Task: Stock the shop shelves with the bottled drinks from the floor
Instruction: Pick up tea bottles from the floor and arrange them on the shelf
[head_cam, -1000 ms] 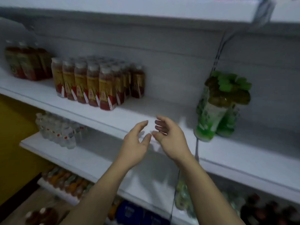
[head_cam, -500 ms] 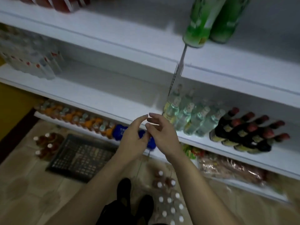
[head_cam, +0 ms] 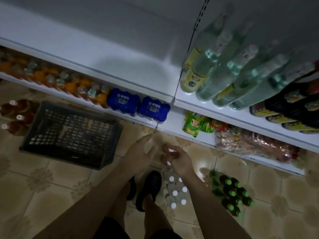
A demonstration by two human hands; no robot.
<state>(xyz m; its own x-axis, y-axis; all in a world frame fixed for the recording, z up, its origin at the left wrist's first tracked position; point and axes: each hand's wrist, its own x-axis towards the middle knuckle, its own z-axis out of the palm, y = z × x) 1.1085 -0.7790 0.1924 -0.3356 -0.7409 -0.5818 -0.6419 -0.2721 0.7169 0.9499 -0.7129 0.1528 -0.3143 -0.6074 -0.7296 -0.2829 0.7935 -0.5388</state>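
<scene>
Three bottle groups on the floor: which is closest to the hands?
The clear white-capped bottles, directly under the right hand. The green-capped pack sits further right; the brown bottles stand far left past the black crate.

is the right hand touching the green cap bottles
Apart. The head view shows bare floor tile between the right hand and the green-cap bottles.
</scene>
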